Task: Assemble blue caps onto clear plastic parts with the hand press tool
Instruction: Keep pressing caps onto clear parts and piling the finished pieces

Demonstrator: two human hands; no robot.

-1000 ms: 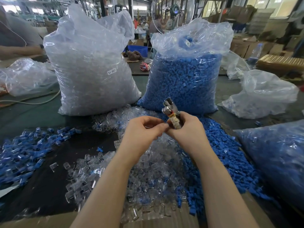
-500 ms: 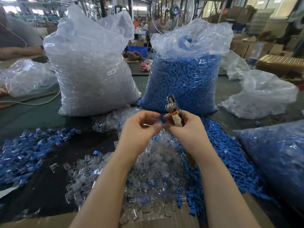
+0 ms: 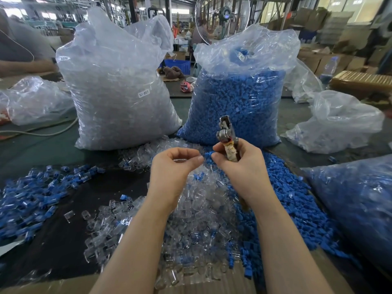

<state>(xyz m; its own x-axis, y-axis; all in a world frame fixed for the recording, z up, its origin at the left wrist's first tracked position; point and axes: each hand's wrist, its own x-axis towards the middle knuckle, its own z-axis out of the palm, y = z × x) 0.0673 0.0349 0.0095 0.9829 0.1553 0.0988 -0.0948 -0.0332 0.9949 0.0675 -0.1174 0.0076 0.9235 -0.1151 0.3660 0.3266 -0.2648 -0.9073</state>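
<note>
Dark matte tabletop (image 3: pixel 70 198): glossy clear parts (image 3: pixel 191 209), taped steel press tool (image 3: pixel 228 141).

Bag of clear parts (image 3: pixel 118 92) back left, bag of caps (image 3: pixel 239 102) right beside it, loose piles (image 3: pixel 191 219) in front

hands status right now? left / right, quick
Left hand: fingers curled, pinching a clear plastic part.
Right hand: gripping the hand press tool, fingertips also on a blue cap.

A daylit factory hall: bright windows (image 3: pixel 347 5) upper right, stacked cardboard boxes (image 3: pixel 331 24) beneath, a standing fan (image 3: pixel 222 15) behind the dark worktable (image 3: pixel 31 149).
</note>
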